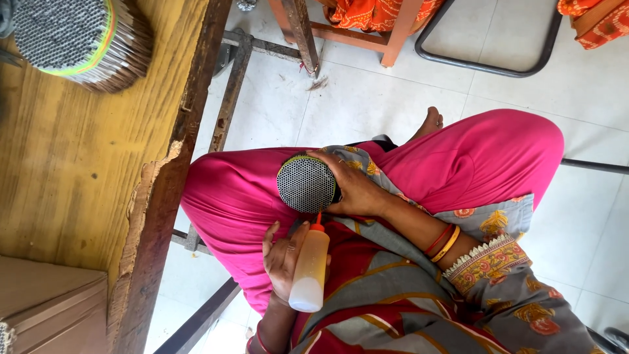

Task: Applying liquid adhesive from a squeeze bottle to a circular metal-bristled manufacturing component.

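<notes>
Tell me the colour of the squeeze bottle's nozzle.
Orange-red, on the pale yellowish squeeze bottle held in the left hand; seen in the head view.

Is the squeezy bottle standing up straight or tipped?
Tipped. The bottle leans in the left hand, its orange nozzle pointing up at the round bundle held by the right hand.

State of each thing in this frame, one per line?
Squeeze bottle: held tilted in the left hand, orange tip against the bundle's end.
Round stick bundle: gripped on the lap by the right hand, end facing the camera.
Second bundle: lying on the wooden table, untouched.
Cardboard box: closed, at lower left.
</notes>
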